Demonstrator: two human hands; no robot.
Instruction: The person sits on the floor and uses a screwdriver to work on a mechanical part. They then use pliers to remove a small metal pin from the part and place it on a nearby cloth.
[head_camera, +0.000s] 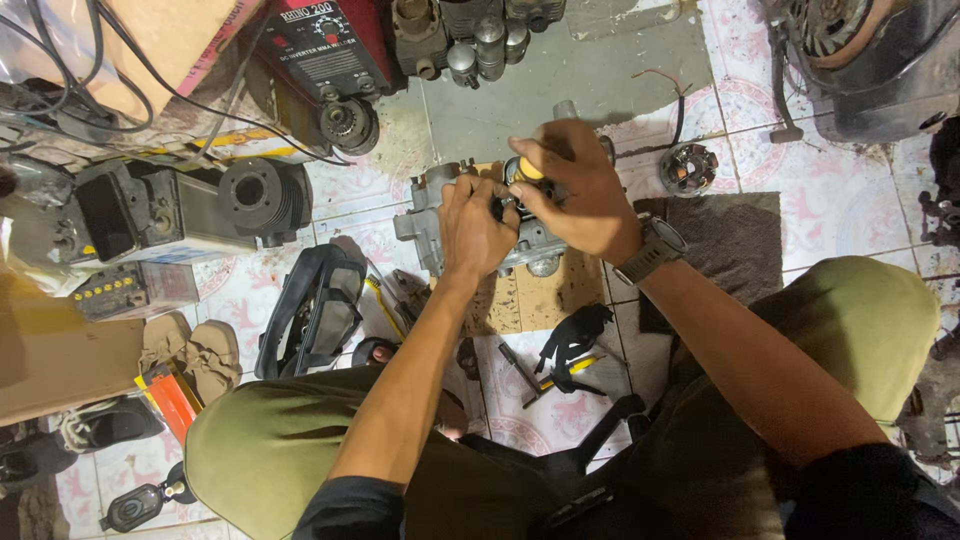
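Knees in olive trousers (300, 440) frame the shot as I squat on the tiled floor (850, 200), both hands on a grey engine casing (425, 215) that sits on a square of cardboard (545, 295) near the middle of the floor. My left hand (475, 225) is curled tight over the casing's top, steadying it. My right hand (570, 185), watch (655, 250) at the wrist, is closed around a yellow-tipped tool (530, 170) pressed down into the casing; what the tip meets is hidden under my fingers. By my reading, the step in hand is working a fitting on the casing's upper face, and the next move calls for a firm hold from the left while the right keeps the tool square. A red welder (325, 45) stands at the floor's far edge, a finned cylinder (260, 195) to the left, pliers (570, 365) just beside my knees, a dark mat (730, 240) to the right.
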